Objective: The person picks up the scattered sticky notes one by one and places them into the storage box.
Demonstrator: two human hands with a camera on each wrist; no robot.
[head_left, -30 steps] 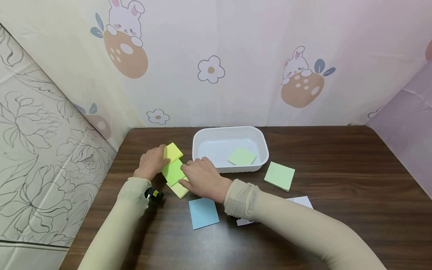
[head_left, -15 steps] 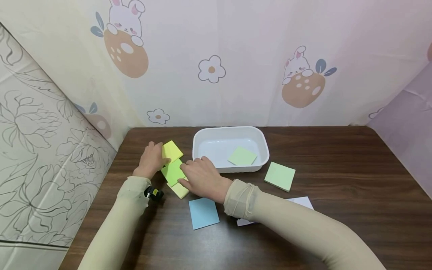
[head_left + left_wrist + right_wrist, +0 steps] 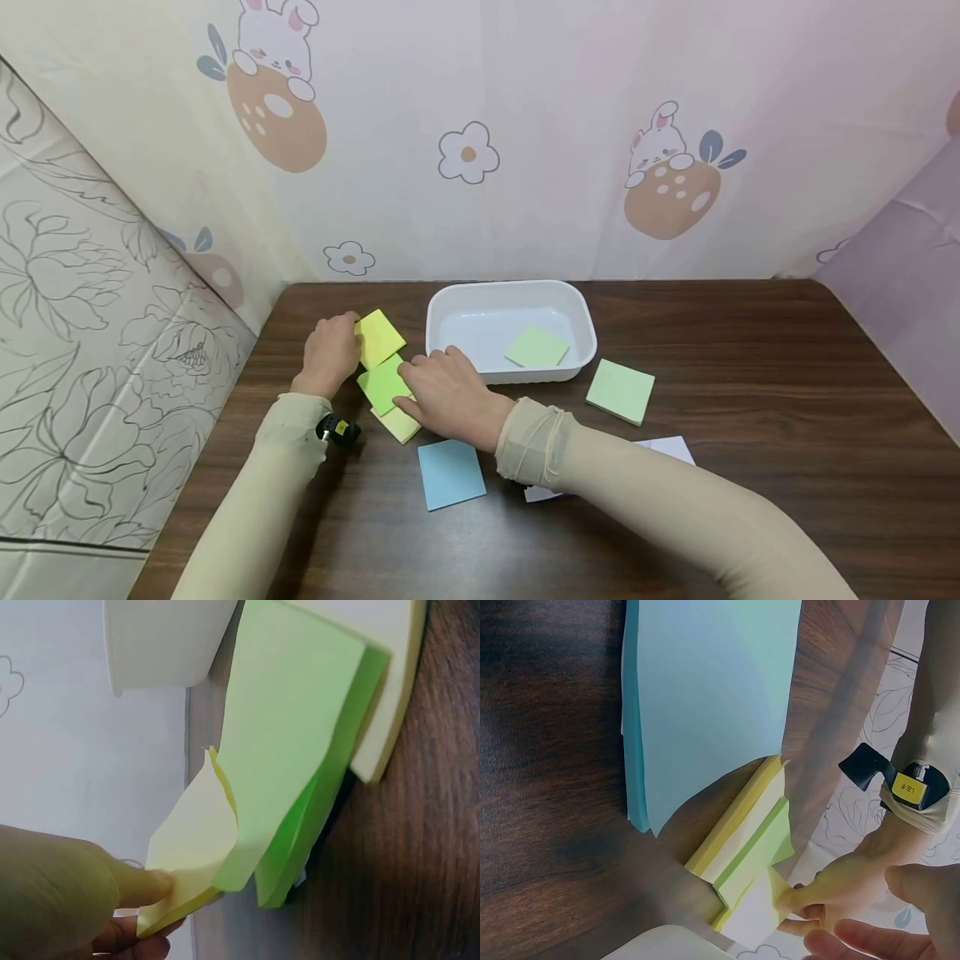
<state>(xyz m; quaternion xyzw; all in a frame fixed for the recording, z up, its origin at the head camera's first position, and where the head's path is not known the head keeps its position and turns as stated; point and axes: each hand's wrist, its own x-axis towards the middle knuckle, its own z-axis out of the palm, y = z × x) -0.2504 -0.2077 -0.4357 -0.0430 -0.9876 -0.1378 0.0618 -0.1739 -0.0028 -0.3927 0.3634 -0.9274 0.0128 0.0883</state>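
Observation:
My left hand (image 3: 330, 354) pinches the left edge of a bright yellow sticky note pad (image 3: 380, 336); in the left wrist view the thumb lies on top and fingers curl beneath. That pad overlaps a lime green sticky note pad (image 3: 385, 385). Under the green one, a pale yellow sticky note pad (image 3: 397, 423) juts out toward the front. My right hand (image 3: 453, 400) hovers just right of this fanned row, fingertips near the green pad's edge. The right wrist view shows its thumb and fingers (image 3: 870, 939) apart, with nothing between them. A blue sticky note pad (image 3: 452, 473) lies in front of it.
Behind the right hand stands a white plastic tray (image 3: 512, 287), with a pale green pad (image 3: 538, 346) inside. Another pale green pad (image 3: 621, 390) lies right of the tray. White paper (image 3: 667, 448) is partly hidden under the right forearm. A patterned curtain (image 3: 555, 167) borders the table's back.
My left hand has shifted slightly left and back, drawing the yellow pad along and turning it a little, so more of it shows. The right hand stays in place.

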